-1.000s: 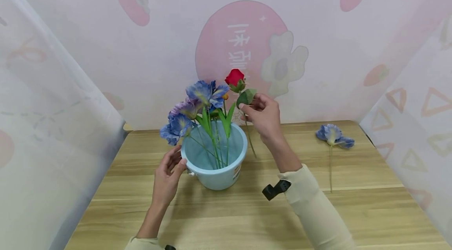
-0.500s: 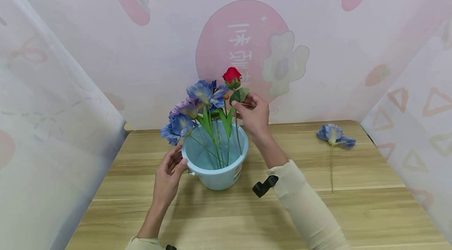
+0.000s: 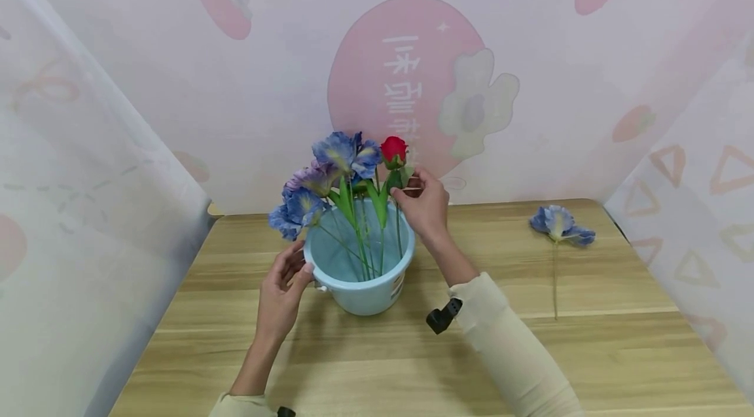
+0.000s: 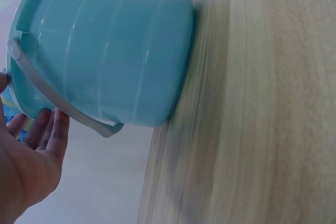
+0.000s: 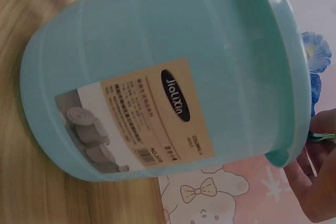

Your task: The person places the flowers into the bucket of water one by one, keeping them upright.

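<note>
Thumb and fingers of my left hand (image 3: 279, 296) hold the rim of the light blue bucket (image 3: 365, 299) at its left side; the left wrist view shows the fingers (image 4: 55, 132) by the grey handle (image 4: 58, 98). My right hand (image 3: 425, 202) pinches the red rose (image 3: 394, 151) just below its bloom, among its leaves. The rose stands upright, its stem reaching down inside the bucket's right side. Blue flowers (image 3: 344, 154), a purple flower (image 3: 315, 178) and green-leaved stems lean in the bucket. In the right wrist view my right hand (image 5: 317, 177) is beyond the bucket's rim, partly cut off.
One more blue flower (image 3: 556, 224) lies on the wooden table (image 3: 377, 371) at the right, its stem toward me. A printed pale curtain (image 3: 271, 76) closes off the back and both sides. The bucket carries a brown label (image 5: 136, 119).
My right hand has brought the rose left over the bucket and then lowered it, so its stem is now inside. My left hand has stayed at the rim.
</note>
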`<state>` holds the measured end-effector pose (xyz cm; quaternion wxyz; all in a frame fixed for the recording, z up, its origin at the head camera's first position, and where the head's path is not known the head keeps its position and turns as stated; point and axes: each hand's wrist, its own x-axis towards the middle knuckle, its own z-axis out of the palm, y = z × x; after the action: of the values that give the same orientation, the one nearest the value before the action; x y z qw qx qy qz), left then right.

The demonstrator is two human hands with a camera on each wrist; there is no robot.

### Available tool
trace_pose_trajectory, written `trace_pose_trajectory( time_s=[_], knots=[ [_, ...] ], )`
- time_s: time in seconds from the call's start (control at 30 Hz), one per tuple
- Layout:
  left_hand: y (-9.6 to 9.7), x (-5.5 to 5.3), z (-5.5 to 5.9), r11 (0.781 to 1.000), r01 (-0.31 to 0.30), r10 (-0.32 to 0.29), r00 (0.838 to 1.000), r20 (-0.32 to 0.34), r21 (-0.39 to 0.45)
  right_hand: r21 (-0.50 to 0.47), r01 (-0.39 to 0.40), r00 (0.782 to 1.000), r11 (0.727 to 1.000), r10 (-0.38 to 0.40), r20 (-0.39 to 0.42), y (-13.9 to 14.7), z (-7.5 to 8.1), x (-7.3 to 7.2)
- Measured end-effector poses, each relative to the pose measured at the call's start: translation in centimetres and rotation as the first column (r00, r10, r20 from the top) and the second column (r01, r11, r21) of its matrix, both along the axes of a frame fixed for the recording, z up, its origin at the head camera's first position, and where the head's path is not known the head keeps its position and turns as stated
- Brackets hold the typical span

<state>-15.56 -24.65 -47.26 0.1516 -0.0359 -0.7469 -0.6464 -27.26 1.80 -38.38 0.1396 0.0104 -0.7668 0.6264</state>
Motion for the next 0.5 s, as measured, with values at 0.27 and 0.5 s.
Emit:
trace_pose_trajectory(
  time_s=[0.27, 0.5],
  knots=[
    [0.1, 0.1, 0.1, 1.000, -0.005, 0.005, 1.000, 0.013, -0.007, 0.117, -0.016, 1.000, 0.993, 0.018, -0.017, 0.9, -0.4, 0.4],
    [0.0, 0.1, 0.1, 1.000, -0.003, 0.003, 1.000, 0.007, -0.002, 0.106, -0.077, 0.997, 0.991, 0.076, 0.015, 2.0, -0.5, 0.7]
  ],
)
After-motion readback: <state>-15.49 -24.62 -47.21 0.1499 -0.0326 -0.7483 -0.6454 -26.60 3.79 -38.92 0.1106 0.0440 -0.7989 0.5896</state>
